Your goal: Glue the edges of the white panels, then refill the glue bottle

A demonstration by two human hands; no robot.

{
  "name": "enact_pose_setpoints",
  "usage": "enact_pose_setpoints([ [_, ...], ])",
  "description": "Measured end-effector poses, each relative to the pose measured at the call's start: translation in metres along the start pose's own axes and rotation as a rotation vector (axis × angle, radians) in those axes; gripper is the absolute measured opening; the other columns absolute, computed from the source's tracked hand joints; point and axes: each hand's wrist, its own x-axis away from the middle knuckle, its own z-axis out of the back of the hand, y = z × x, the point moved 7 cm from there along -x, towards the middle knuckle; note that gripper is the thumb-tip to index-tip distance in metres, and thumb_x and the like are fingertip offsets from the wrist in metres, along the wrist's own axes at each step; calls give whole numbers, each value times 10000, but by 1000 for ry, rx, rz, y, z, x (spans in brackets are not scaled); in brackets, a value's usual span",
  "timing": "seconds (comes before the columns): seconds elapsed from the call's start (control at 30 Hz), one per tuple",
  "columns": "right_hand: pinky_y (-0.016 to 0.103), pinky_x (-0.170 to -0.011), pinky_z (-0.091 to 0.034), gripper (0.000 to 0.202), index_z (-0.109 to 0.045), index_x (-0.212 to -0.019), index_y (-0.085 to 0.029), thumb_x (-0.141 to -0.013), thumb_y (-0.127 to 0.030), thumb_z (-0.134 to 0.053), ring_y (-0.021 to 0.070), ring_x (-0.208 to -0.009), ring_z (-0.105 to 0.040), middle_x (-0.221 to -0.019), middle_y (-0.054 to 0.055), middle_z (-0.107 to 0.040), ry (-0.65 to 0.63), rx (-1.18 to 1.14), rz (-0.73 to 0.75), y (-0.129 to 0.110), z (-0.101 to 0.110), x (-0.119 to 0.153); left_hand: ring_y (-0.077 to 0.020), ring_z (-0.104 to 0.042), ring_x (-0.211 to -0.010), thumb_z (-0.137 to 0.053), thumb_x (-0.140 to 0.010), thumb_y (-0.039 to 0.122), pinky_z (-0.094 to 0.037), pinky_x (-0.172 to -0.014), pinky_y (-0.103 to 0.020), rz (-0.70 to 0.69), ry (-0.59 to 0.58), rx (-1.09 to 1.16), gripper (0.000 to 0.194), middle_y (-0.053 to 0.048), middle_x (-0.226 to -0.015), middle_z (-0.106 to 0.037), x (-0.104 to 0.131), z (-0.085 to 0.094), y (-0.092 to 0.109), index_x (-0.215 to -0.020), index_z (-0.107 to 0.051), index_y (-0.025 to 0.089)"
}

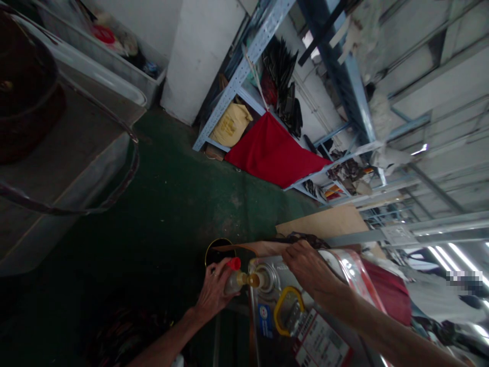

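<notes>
A metal can (263, 316) with a yellow handle (280, 312) and a white label lies at the lower centre, its round spout (266, 278) facing left. My left hand (217, 288) is closed around a small clear bottle (232, 283), with a red cap (234, 263) beside its fingers. The bottle's yellowish neck meets the spout; whether liquid passes cannot be made out. At the can's upper edge rests my right hand (305, 265), fingers bent over the rim and partly hidden.
Behind my left hand stands a dark round container with a yellow rim (220, 240). A red cloth (273, 153) hangs on blue metal shelving (244, 71). At the left are a grey table (76, 178) and a dark reddish drum (26, 92). Cardboard (324, 221) lies beyond the can.
</notes>
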Motion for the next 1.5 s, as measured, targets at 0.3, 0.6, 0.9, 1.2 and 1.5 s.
enact_pose_setpoints([
  [0.3, 347, -737, -318, 77, -614, -792, -150, -821, -88, -577, 205, -730, -585, -746, 53, -666, -18, 17, -3, 1, -3, 0, -290, -476, -1117, -791, -659, 335, -364, -934, -422, -12, 5, -27, 729, -156, -1295, -476, 4, -1, -1, -1266, -420, 177],
  [0.6, 341, -729, -308, 95, -622, -795, -140, -804, -59, -572, 199, -725, -584, -728, 64, -664, -28, 20, -6, 0, 0, -2, -287, -472, -1120, -788, -663, 322, -371, -913, -414, -5, -8, -10, 726, -157, -1291, -475, 0, 1, 0, -1268, -414, 176],
  [0.9, 347, -722, -304, 103, -609, -781, -146, -810, -60, -562, 201, -729, -582, -728, 65, -661, -42, 25, -11, 0, 0, -2, -285, -483, -1105, -807, -637, 299, -361, -927, -425, 9, -24, -10, 735, -146, -1281, -488, 1, -1, 0, -1253, -421, 184],
  [1.2, 352, -725, -322, 103, -611, -800, -140, -812, -58, -550, 204, -723, -576, -727, 64, -656, -49, 30, 5, -1, -1, -1, -284, -460, -1085, -792, -656, 325, -380, -929, -415, 31, -11, 3, 723, -133, -1307, -468, 4, -3, -5, -1273, -442, 182],
  [1.5, 343, -739, -339, 124, -620, -820, -136, -809, -36, -548, 202, -748, -588, -747, 68, -664, -60, 26, 11, -1, 0, -2, -292, -462, -1092, -759, -688, 378, -389, -926, -430, 44, -30, 32, 676, -140, -1317, -475, 3, -2, -5, -1268, -471, 184],
])
